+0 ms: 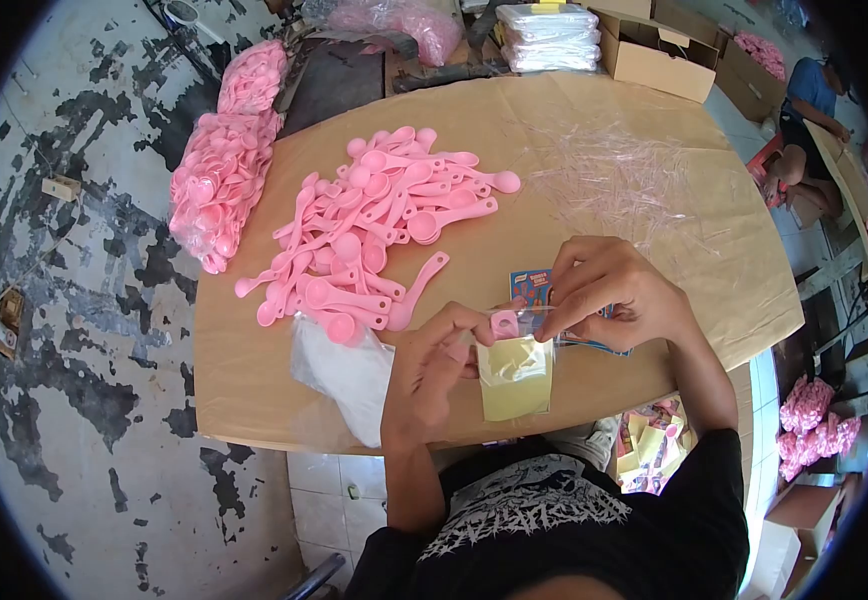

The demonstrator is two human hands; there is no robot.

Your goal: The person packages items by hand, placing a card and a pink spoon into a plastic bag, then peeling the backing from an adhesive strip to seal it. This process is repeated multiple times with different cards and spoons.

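Furthest left, at the bench's edge, I see clear bags of pink spoons [219, 190], just beside the pile of pink spoons [384, 215] that I take as my landmark. The pile lies loose and jumbled on the brown-covered bench [714, 270]. Below the pile, touching its near edge, is a whitish plastic bag [346, 378]. My left hand [426, 368] is to the pile's lower right, nearly closed, its fingertips pinching the clear packet [517, 378] near the top left. The packet hangs to the lower right of the pile, a yellow card inside and a pink handle end showing at its top. My right hand [619, 298], further right of the pile, has its fingers curled, thumb and forefinger pinching the packet's upper right corner. Under that hand, blue printed cards [531, 285] lie partly hidden. Right of the pile, well apart from it, thin clear strips [619, 180] are scattered.
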